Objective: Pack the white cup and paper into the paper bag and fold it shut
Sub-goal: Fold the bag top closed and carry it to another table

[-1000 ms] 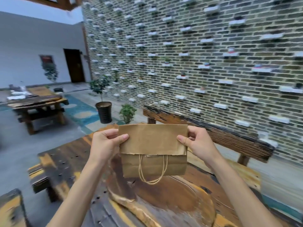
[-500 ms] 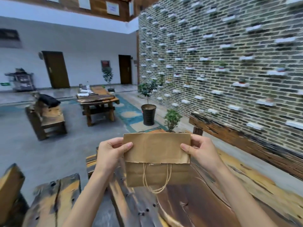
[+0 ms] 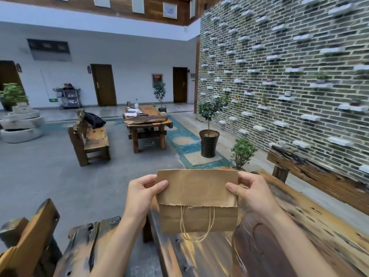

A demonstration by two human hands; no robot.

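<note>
A brown paper bag is held upright in the air above a dark wooden table. Its top is folded down toward me as a flap, and twine handles hang out below the flap's edge. My left hand pinches the folded top at the bag's left side, thumb on the flap. My right hand pinches the right side the same way. The white cup and the paper are not visible; the bag's inside is hidden.
A wooden bench runs along the brick wall on the right. A wooden chair stands at lower left. Two potted plants stand on the floor ahead, and another table with a bench lies farther back.
The view has swung left and the room's far end has come into sight. The bag stays folded and held by both hands in the same grip.
</note>
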